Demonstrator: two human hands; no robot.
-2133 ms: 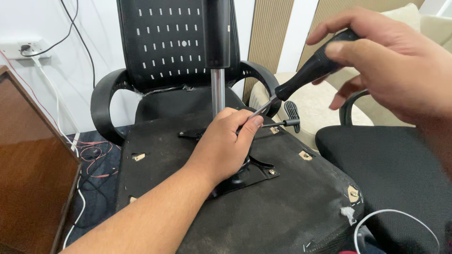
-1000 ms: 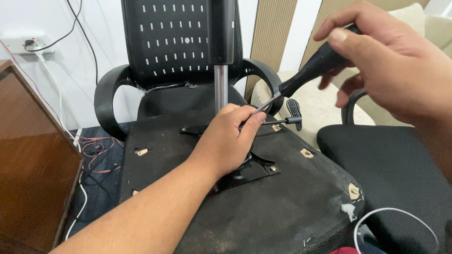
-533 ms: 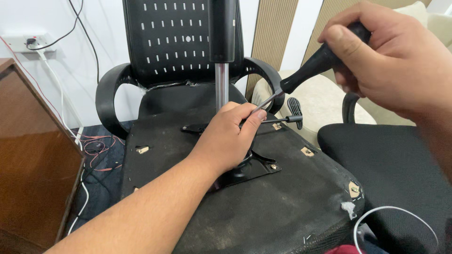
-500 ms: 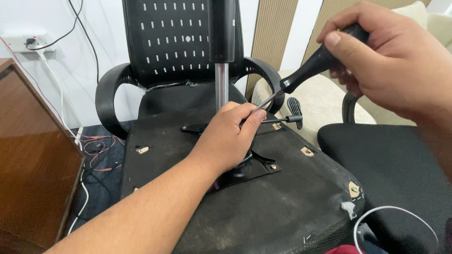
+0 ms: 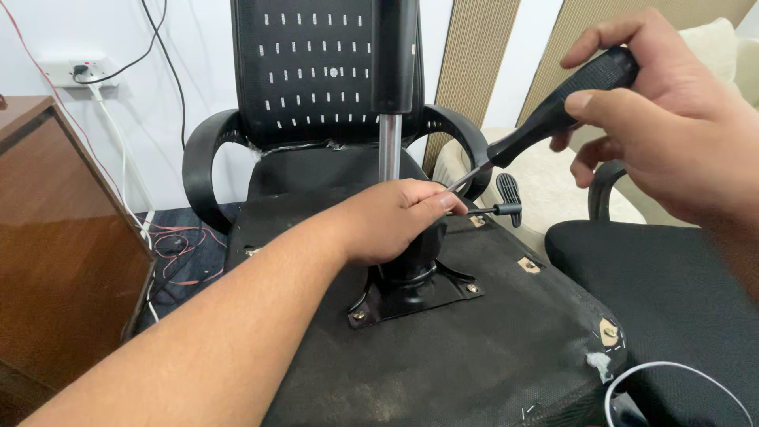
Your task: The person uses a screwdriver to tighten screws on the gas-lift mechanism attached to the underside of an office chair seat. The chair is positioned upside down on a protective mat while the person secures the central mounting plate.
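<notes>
Left hand (image 5: 387, 229) wrapped around the black mechanism hub (image 5: 411, 273) at frame centre, fingers closed on it, fingertip touching the screwdriver (image 5: 553, 119) shaft. Right hand (image 5: 672, 134) at 2 o'clock, closed around the black screwdriver handle, shaft angled down toward 8 o'clock. Hub's mounting plate sits on the upturned seat underside (image 5: 490, 348). Black mesh chair (image 5: 324, 95) behind at 12 o'clock, wooden cabinet (image 5: 63, 237) at 9.

The long screwdriver (image 5: 545, 119) has a matt black plastic handle and a thin shiny metal shaft. The upturned black chair seat (image 5: 506, 332) is covered in rough, dusty cloth. Its black metal mounting plate (image 5: 419, 294) looks smooth and a bit glossy. The silver metal post (image 5: 387, 146) shines. The brown wooden cabinet (image 5: 63, 237) is smooth and glossy.
</notes>
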